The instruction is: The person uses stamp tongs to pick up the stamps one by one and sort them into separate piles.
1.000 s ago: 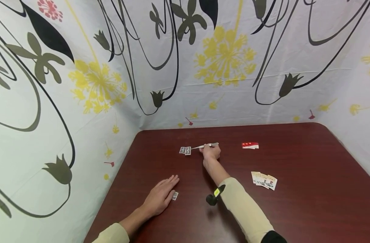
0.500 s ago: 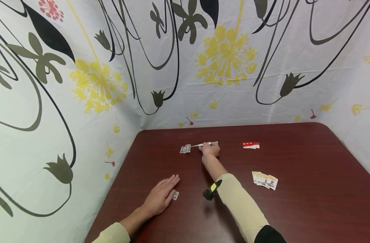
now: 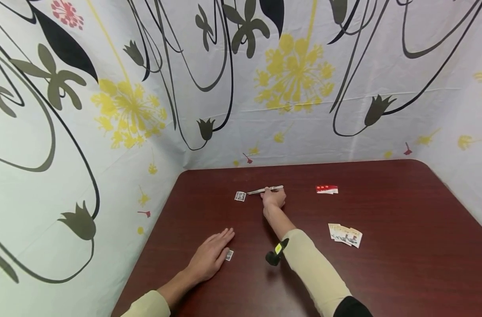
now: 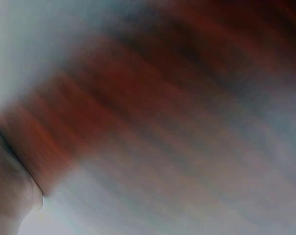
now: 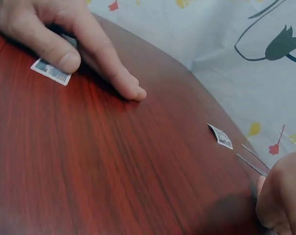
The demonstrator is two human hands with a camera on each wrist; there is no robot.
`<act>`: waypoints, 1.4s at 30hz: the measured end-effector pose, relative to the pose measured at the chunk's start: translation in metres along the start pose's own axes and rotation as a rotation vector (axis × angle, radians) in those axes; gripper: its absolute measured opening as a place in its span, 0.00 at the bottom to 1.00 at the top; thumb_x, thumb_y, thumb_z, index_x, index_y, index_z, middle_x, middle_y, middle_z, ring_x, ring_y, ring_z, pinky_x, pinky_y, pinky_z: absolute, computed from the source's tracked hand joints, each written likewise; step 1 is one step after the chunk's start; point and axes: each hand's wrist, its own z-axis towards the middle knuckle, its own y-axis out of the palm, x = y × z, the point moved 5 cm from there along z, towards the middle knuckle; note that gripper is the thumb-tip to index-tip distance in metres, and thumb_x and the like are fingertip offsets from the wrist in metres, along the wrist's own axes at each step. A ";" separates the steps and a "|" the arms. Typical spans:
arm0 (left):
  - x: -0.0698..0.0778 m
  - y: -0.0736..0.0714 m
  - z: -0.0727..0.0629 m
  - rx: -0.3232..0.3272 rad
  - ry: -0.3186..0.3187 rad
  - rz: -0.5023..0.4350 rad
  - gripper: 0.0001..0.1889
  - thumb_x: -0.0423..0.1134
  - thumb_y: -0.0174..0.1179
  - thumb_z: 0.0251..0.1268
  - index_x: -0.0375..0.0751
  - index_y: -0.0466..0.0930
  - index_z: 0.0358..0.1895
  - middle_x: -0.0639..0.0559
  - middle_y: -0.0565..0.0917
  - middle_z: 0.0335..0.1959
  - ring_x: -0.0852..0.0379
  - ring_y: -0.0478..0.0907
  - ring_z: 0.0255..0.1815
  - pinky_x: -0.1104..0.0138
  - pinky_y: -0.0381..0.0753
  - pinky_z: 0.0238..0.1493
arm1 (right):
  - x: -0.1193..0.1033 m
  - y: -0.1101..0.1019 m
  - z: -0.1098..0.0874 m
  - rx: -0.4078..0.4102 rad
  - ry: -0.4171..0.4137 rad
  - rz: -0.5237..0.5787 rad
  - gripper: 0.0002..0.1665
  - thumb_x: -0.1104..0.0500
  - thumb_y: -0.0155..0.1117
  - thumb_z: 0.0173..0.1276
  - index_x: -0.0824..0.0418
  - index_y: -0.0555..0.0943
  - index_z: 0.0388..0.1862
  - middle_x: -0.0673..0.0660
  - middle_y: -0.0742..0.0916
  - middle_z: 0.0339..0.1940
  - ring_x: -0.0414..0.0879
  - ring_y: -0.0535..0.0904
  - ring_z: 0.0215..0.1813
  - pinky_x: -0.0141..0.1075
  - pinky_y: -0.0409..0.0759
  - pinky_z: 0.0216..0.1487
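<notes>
Near the far left of the table, small dark-and-white postage stamps [image 3: 240, 196] lie overlapped in a small stack. My right hand [image 3: 274, 199] grips metal tweezers [image 3: 257, 191] just right of them. In the right wrist view the tweezers' tips stand apart, a short gap from the topmost stamp [image 5: 223, 138], which looks slightly curled. My left hand [image 3: 210, 256] rests on the table with its fingers straight. Its thumb lies at the edge of another stamp [image 5: 52, 71], partly covering it. The left wrist view is blurred.
Several red-and-white stamps [image 3: 326, 189] lie at the back right of the brown table [image 3: 403, 273]. A fanned group of cream stamps [image 3: 344, 235] is nearer, on the right. Patterned cloth [image 3: 296, 132] hangs behind the table and at its left.
The stamp at the tweezers' tips has moved left onto the one beside it, so they overlap more. The tweezers' tips are now clear of it. My left hand stays put.
</notes>
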 end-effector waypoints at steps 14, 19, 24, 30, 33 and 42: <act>0.001 -0.003 0.000 -0.021 -0.019 -0.028 0.27 0.39 0.56 0.83 0.38 0.70 0.79 0.47 0.71 0.79 0.51 0.66 0.81 0.50 0.68 0.78 | -0.005 -0.021 -0.026 -0.203 -0.030 0.056 0.15 0.70 0.64 0.76 0.76 0.76 0.58 0.67 0.87 0.44 0.44 0.89 0.31 0.36 0.91 0.42; 0.001 -0.002 0.000 -0.007 -0.019 -0.033 0.26 0.38 0.57 0.82 0.38 0.71 0.79 0.47 0.72 0.79 0.50 0.67 0.80 0.49 0.68 0.78 | -0.001 -0.029 -0.051 -0.356 -0.059 -0.010 0.13 0.72 0.62 0.77 0.77 0.75 0.56 0.69 0.88 0.45 0.45 0.88 0.32 0.36 0.91 0.42; 0.001 -0.002 -0.001 -0.005 -0.018 -0.041 0.26 0.38 0.57 0.82 0.38 0.71 0.79 0.47 0.72 0.79 0.49 0.67 0.80 0.49 0.68 0.78 | 0.006 -0.037 -0.078 -0.480 -0.071 -0.065 0.06 0.72 0.63 0.76 0.73 0.76 0.48 0.67 0.89 0.39 0.48 0.87 0.33 0.40 0.91 0.43; 0.001 -0.002 -0.001 0.012 -0.011 -0.047 0.26 0.38 0.57 0.82 0.37 0.71 0.78 0.46 0.72 0.78 0.49 0.68 0.80 0.49 0.68 0.78 | 0.016 -0.050 -0.102 -0.552 -0.057 -0.115 0.05 0.73 0.63 0.75 0.70 0.75 0.44 0.66 0.88 0.36 0.51 0.87 0.34 0.42 0.91 0.41; 0.001 -0.002 -0.001 0.020 -0.006 -0.050 0.26 0.37 0.57 0.82 0.37 0.72 0.78 0.46 0.73 0.78 0.48 0.68 0.79 0.48 0.69 0.77 | 0.020 -0.053 -0.111 -0.583 -0.038 -0.127 0.06 0.73 0.63 0.75 0.73 0.75 0.46 0.65 0.88 0.37 0.50 0.88 0.34 0.41 0.91 0.41; 0.000 -0.001 -0.001 0.008 -0.018 -0.045 0.26 0.38 0.57 0.83 0.38 0.71 0.79 0.47 0.73 0.78 0.49 0.67 0.80 0.49 0.68 0.78 | 0.032 -0.054 -0.130 -0.611 -0.065 -0.098 0.06 0.74 0.63 0.75 0.74 0.75 0.46 0.66 0.89 0.35 0.50 0.88 0.32 0.43 0.92 0.39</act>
